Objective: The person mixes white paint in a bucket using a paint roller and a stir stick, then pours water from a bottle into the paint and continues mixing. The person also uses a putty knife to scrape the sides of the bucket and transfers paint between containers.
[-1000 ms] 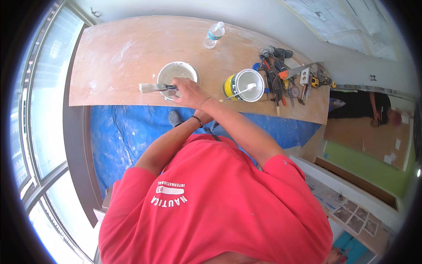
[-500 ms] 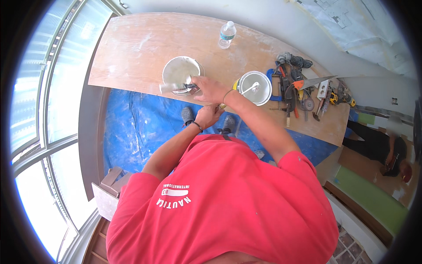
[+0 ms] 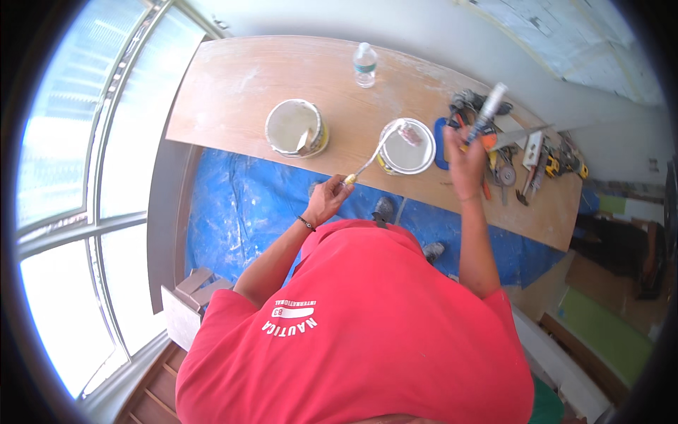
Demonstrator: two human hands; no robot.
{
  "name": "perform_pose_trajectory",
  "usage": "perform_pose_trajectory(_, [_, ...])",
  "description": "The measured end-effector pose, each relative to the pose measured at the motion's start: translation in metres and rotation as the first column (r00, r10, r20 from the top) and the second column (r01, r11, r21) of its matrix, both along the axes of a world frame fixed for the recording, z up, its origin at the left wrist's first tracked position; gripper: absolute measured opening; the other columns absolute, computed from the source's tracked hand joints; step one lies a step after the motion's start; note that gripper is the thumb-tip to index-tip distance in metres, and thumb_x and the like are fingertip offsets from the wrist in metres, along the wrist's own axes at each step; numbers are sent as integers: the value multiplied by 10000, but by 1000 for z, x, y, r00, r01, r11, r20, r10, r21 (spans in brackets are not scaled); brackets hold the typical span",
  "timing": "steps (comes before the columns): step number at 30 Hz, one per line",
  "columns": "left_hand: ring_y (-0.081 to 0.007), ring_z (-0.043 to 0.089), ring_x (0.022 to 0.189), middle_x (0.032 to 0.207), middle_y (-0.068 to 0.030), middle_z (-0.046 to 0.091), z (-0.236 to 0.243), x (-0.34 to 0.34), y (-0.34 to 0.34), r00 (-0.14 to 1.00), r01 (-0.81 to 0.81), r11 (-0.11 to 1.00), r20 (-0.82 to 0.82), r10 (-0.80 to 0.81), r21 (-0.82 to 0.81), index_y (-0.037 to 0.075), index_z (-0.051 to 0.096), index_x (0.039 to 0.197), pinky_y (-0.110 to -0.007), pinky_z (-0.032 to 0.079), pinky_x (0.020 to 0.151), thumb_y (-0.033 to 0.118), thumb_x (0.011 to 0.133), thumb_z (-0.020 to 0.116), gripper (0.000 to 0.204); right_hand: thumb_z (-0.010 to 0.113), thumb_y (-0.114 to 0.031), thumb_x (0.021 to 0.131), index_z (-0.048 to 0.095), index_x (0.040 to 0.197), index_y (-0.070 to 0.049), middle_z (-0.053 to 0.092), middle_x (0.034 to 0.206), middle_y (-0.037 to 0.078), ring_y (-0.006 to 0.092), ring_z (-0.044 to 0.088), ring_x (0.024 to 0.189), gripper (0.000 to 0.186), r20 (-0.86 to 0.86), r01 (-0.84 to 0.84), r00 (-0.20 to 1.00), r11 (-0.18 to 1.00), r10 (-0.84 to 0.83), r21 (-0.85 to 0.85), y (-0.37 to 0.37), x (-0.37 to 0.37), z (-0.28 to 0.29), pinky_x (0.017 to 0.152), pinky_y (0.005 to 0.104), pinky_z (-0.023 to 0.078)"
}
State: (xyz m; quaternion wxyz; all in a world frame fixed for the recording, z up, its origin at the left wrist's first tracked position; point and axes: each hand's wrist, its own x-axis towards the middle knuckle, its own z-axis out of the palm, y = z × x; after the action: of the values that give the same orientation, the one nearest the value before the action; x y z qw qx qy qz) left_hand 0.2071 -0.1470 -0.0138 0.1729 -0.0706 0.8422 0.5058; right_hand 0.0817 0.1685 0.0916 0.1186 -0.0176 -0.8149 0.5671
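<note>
My left hand (image 3: 328, 199), at the table's near edge, is closed on the yellowish handle of a small paint roller (image 3: 366, 163). Its bent wire frame reaches to the right, and the pinkish-white roller head lies over the opening of a white bucket (image 3: 386, 159). Raised beside the tools on the right, my right hand (image 3: 466, 162) grips a long slim thing (image 3: 489, 111) with a pale end and a darker middle; motion blurs it, so its kind is unclear. Further left stands another white bucket (image 3: 274, 132), with a flat, stained blade-like piece (image 3: 305, 140) leaning inside.
A clear water bottle (image 3: 364, 65) stands toward the table's far edge. Tools crowd the right side: a handsaw (image 3: 521, 134), a hammer (image 3: 524, 192), a yellow drill (image 3: 558, 167). Blue sheeting (image 3: 229, 205) covers the floor. A person (image 3: 614, 244) is at far right.
My right hand has swung from above the left bucket to the right, past the other bucket, carrying the slim thing. My left hand keeps hold of the roller. The whole view has shifted slightly.
</note>
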Motion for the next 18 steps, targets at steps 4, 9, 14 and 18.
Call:
perform_pose_trajectory(4, [-44,482,656,768,44,562,41,20,-16,997,-77,984,-3,79,161,28,670,1274,-253,414,579,311,1051,694,361,752,-179,1010,455,920,-77,427,835,-21,94,430,780,327,-37,95,994,985,-101,-142,20,10,-10,714,273,415])
perform_pose_trajectory(9, [-23,490,640,774,59,552,96,48,-56,949,-290,857,15,314,425,21,650,1299,-223,410,559,309,1085,651,359,760,-182,1009,432,909,-80,411,832,-29,75,406,766,357,44,88,996,974,-80,-209,-3,13,-25,705,247,395])
perform_pose_trajectory(14, [-31,507,594,740,46,573,100,67,-110,841,-507,818,-50,538,273,23,679,1235,-230,419,529,325,1091,634,338,779,-191,991,460,906,-82,430,791,-41,67,412,717,348,113,-67,989,972,95,-226,-66,6,-53,655,251,403])
perform_pose_trajectory(18, [-43,496,545,685,32,546,58,60,-138,763,-635,761,-39,645,133,17,688,1151,-244,404,478,362,1089,627,356,852,-227,921,480,886,-75,489,755,-34,76,449,681,404,188,-223,946,951,264,-216,-147,-2,-74,627,274,440])
